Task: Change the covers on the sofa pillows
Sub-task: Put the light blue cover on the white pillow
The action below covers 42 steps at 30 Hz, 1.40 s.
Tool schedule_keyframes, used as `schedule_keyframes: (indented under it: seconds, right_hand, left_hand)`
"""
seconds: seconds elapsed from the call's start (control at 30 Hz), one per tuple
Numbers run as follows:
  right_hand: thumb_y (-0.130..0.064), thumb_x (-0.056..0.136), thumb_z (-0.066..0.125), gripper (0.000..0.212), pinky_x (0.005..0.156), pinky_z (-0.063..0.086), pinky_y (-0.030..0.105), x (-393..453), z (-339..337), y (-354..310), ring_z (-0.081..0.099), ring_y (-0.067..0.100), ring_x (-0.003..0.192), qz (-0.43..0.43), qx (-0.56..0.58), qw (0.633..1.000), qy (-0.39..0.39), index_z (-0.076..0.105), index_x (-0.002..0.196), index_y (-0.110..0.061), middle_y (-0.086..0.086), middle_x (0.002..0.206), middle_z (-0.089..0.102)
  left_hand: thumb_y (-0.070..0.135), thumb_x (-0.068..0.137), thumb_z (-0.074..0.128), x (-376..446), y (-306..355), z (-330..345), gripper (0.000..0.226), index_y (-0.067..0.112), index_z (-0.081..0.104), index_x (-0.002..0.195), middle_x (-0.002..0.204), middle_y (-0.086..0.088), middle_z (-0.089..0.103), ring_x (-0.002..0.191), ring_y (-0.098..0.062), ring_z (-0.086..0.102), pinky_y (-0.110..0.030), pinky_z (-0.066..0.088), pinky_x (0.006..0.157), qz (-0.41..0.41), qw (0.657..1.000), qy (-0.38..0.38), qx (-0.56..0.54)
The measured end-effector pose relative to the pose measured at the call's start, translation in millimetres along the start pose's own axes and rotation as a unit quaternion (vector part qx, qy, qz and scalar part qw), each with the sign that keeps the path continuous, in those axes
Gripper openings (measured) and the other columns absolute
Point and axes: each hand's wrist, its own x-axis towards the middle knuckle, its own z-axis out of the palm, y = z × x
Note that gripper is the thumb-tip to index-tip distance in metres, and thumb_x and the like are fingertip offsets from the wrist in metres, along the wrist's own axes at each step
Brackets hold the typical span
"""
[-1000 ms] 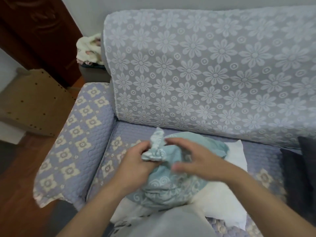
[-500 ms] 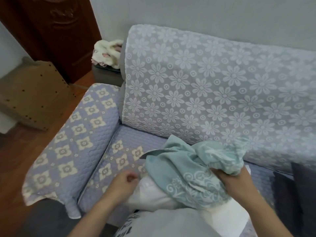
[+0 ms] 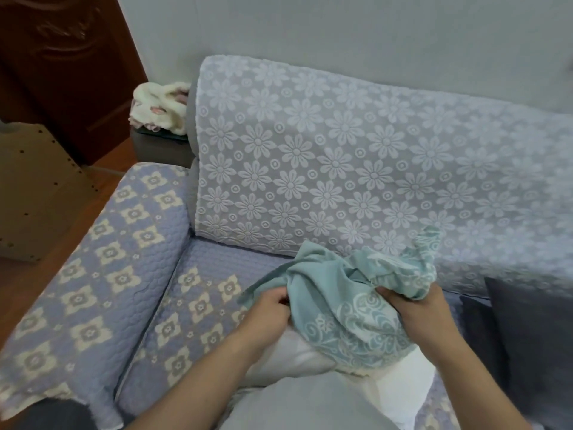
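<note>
A teal pillow cover (image 3: pixel 347 302) with a pale swirl pattern lies bunched over a white pillow insert (image 3: pixel 400 389) on the sofa seat. My left hand (image 3: pixel 268 311) grips the cover's left edge with curled fingers. My right hand (image 3: pixel 418 308) grips the gathered right part of the cover, whose end sticks up against the backrest. The insert shows bare below the cover's lower hem.
The sofa has a lilac floral armrest (image 3: pixel 93 268) on the left and a lace-covered backrest (image 3: pixel 341 156). Dark cushions (image 3: pixel 527 336) lie at the right. A cream fleece bundle (image 3: pixel 158 108) sits on a side table behind the armrest. A cardboard box (image 3: pixel 37 193) stands at left.
Both hands were bunched together over the cover; they have separated. My right hand pulled the cover up and right, and my left hand moved from the insert to the cover's left edge.
</note>
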Motion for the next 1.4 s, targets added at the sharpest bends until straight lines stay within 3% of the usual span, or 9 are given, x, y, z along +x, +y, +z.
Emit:
schedule_keyframes:
  seconds: [0.13,0.37,0.47,0.57,0.7,0.9,1.1,1.3,1.4]
  right_hand:
    - [-0.027,0.071,0.083,0.033,0.097,0.053,0.047,-1,-4,0,0.071,0.012,0.104,0.011,0.002,1.000,0.007,0.076,0.095,-0.048,-0.012,0.106,0.076]
    - [-0.019,0.077,0.082,0.034,0.097,0.054,0.049,-3,-5,2,0.071,0.016,0.103,0.038,0.010,0.999,0.006,0.074,0.108,-0.028,-0.007,0.108,0.076]
    - [-0.015,0.081,0.080,0.032,0.096,0.054,0.047,-3,-7,-1,0.072,0.014,0.102,0.039,0.015,0.999,-0.002,0.073,0.109,-0.029,-0.007,0.107,0.076]
    - [-0.011,0.083,0.078,0.032,0.095,0.054,0.048,-3,-9,-3,0.072,0.015,0.101,0.042,0.016,0.999,-0.009,0.073,0.111,-0.026,-0.005,0.107,0.077]
    - [-0.011,0.084,0.077,0.033,0.096,0.054,0.048,-2,-9,-3,0.072,0.016,0.103,0.043,0.012,0.999,-0.012,0.072,0.113,-0.025,-0.005,0.108,0.076]
    - [-0.010,0.083,0.077,0.034,0.097,0.054,0.049,2,-11,-4,0.072,0.019,0.104,0.047,0.029,0.998,-0.007,0.072,0.115,-0.019,-0.002,0.109,0.077]
    - [-0.010,0.083,0.077,0.032,0.097,0.054,0.051,3,-10,-4,0.073,0.020,0.101,0.061,0.036,0.997,0.008,0.073,0.113,-0.018,-0.001,0.106,0.077]
    - [-0.013,0.087,0.073,0.025,0.097,0.053,0.055,3,-10,-12,0.072,0.028,0.103,0.080,0.084,0.993,0.009,0.074,0.112,-0.015,0.008,0.109,0.076]
    - [-0.013,0.093,0.069,0.018,0.093,0.054,0.051,2,-11,-21,0.073,0.028,0.100,0.082,0.094,0.992,0.023,0.074,0.110,-0.012,0.009,0.106,0.076]
  left_hand:
    - [-0.018,0.087,0.046,-4,13,15,0.047,0.012,0.077,0.104,0.099,-0.006,0.078,0.091,-0.020,0.071,-0.029,0.055,0.078,0.081,0.990,0.012,-0.113]
    - [-0.001,0.088,0.071,-12,20,21,0.048,0.015,0.061,0.132,0.129,0.004,0.065,0.122,-0.013,0.062,-0.031,0.051,0.102,0.279,0.957,-0.083,-0.001]
    - [0.003,0.092,0.063,-9,17,24,0.042,0.018,0.061,0.131,0.128,0.009,0.065,0.121,-0.006,0.059,-0.032,0.049,0.103,0.293,0.949,-0.089,0.070]
    - [-0.001,0.093,0.048,-1,13,20,0.052,0.027,0.056,0.137,0.129,0.013,0.065,0.120,-0.001,0.058,-0.035,0.048,0.106,0.221,0.969,-0.055,0.097]
    - [0.012,0.086,0.067,9,7,17,0.042,0.026,0.063,0.125,0.121,0.013,0.067,0.112,-0.005,0.061,-0.037,0.052,0.098,0.254,0.951,-0.038,0.171]
    - [0.006,0.080,0.071,13,1,27,0.020,0.013,0.078,0.097,0.108,0.000,0.072,0.105,-0.023,0.060,-0.035,0.047,0.094,0.465,0.839,0.056,0.277]
    - [0.007,0.088,0.056,10,3,25,0.014,0.013,0.064,0.098,0.098,0.002,0.070,0.089,-0.019,0.063,-0.043,0.050,0.076,0.393,0.884,-0.021,0.251]
    - [0.014,0.088,0.069,21,13,37,0.016,0.011,0.074,0.104,0.106,-0.003,0.073,0.104,-0.025,0.063,-0.039,0.048,0.092,0.517,0.773,0.059,0.362]
    - [0.013,0.091,0.068,24,21,42,0.015,0.006,0.076,0.102,0.109,-0.006,0.073,0.107,-0.030,0.063,-0.043,0.047,0.093,0.560,0.747,0.075,0.351]
